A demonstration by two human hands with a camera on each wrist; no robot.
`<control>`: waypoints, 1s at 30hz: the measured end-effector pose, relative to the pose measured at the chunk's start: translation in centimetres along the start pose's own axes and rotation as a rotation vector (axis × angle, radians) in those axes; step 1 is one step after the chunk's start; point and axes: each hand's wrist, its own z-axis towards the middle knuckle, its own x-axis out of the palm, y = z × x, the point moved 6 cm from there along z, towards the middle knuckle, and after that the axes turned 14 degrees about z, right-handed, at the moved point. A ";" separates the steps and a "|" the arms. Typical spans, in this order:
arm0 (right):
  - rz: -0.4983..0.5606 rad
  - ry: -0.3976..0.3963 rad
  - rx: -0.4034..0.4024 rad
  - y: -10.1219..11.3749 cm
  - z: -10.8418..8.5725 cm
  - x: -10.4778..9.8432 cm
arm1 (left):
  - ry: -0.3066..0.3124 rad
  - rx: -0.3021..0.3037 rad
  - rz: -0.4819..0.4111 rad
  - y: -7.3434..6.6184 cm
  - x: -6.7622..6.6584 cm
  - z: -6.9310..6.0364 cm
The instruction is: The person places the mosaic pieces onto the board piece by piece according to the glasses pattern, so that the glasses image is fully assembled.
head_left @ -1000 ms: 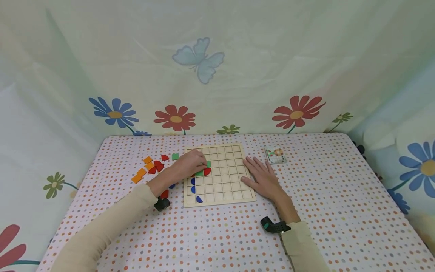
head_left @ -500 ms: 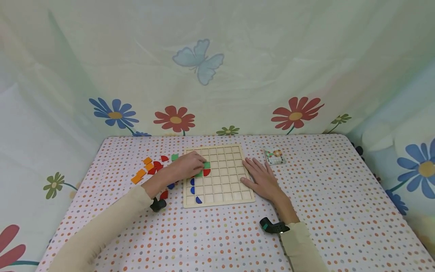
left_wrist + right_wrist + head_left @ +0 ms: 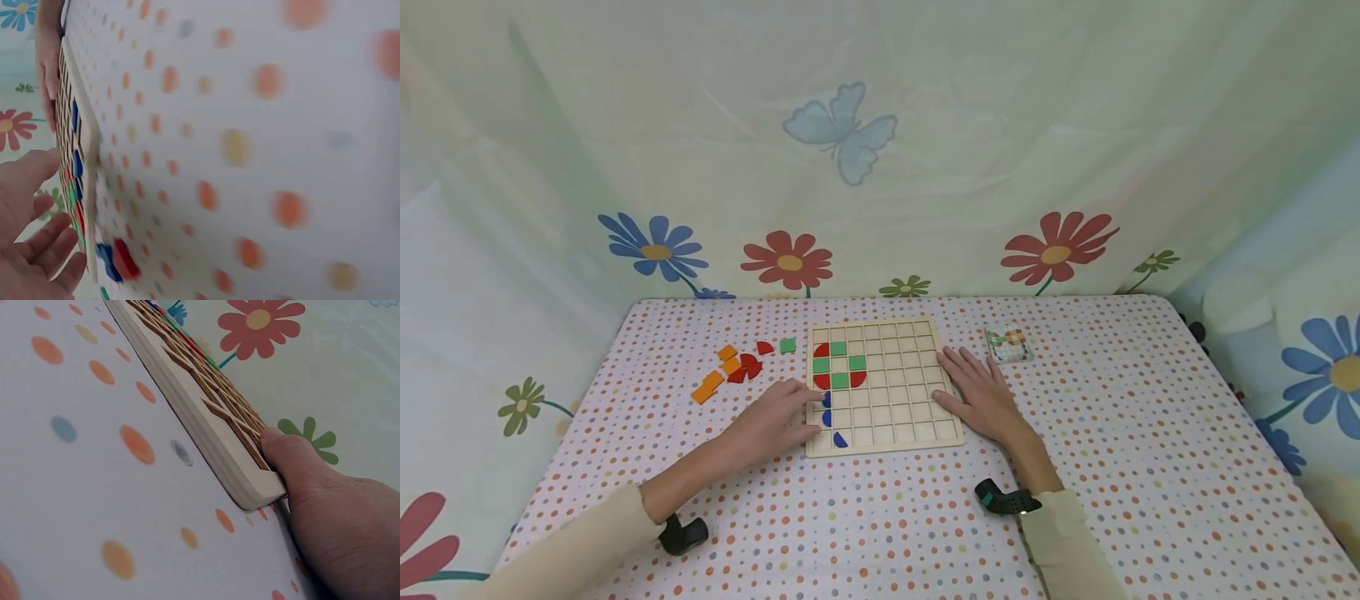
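Showing a wooden grid board [image 3: 897, 394] on a tabletop, w/ loose pcs. nearby. Board's upper L cells hold 4 green squares [image 3: 857, 363] & 3 red quarter-rounds [image 3: 858, 379], set around one cell; below, 3 blue pcs. [image 3: 840, 440] sit in separate cells, 2 in the far-L column, 1 in the next. L hand [image 3: 771, 425]: fingers loose & apart, at board's L edge beside the upper blue pc.; contact can't be told. R hand [image 3: 981, 400]: fingers extended at board's R edge, thumb touching the rim (R wrist view). Off board, to its L: orange squares [image 3: 731, 366], more red quarter-rounds, 1 green square; L wrist view adds a red pc. [image 3: 125, 259] & blue next to board's edge. R of board, beyond R hand: small card [image 3: 1009, 343] w/ green-&-orange print. Surface: white cloth [image 3: 880, 517] w/ multicol. dots. Room: pale curtain [image 3: 970, 167] behind, printed w/ flowers [image 3: 786, 262] & a lt.-blue butterfly [image 3: 859, 158]. Arms: beige sleeves [image 3: 565, 542], dark wrist devices [image 3: 683, 535].
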 end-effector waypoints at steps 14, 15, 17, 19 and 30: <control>-0.014 -0.025 -0.006 0.1 0.0 -0.3 | -0.100 -0.150 0.071 3.9 0.4 -4.8; -0.014 -0.025 -0.003 0.0 0.0 -0.3 | -0.104 -0.146 0.072 4.0 0.4 -4.9; -0.012 -0.022 0.001 0.0 0.1 -0.3 | -0.108 -0.141 0.075 4.0 0.5 -5.0; -0.015 -0.019 0.002 0.0 0.1 -0.3 | -0.115 -0.137 0.074 4.1 0.5 -5.0; 0.003 -0.018 -0.013 0.1 0.0 -0.1 | -0.096 -0.196 0.112 5.0 0.6 -5.0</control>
